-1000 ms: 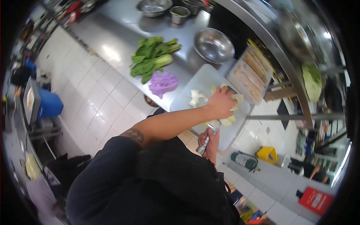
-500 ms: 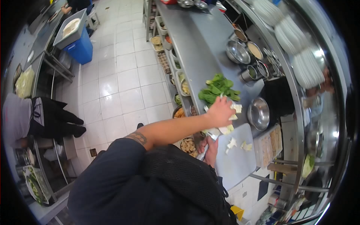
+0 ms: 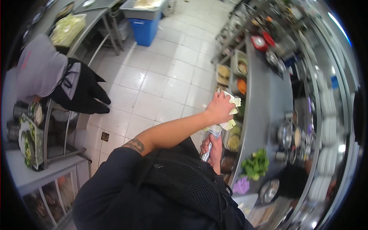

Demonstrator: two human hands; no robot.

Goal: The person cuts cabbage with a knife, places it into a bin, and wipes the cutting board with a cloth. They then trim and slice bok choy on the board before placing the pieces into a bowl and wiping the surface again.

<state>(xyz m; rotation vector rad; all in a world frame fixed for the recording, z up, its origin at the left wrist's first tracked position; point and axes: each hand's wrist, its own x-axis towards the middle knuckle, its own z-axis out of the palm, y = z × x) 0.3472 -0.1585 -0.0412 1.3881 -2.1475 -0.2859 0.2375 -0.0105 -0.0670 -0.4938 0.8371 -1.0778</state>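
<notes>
My left hand is closed over pale cut cabbage, with pieces sticking out past the fingers. The cabbage lies against the broad blade of a kitchen knife. My right hand is wrapped around the knife's silver handle, close to my body. Both hands are off the counter's near side, over the aisle and the lower shelf. On the metal counter sits a bunch of leafy greens, with a purple item beside it that I cannot make out. The white cutting board is partly hidden by my body.
Food containers line the shelf under the counter. A steel bowl stands near the greens, and stacked plates fill the rack at right. Another person works at the left bench. A blue bin stands in the tiled aisle.
My body and view have turned left. Both hands have moved away from the cutting board to the counter's aisle side, carrying the cabbage and knife together.
</notes>
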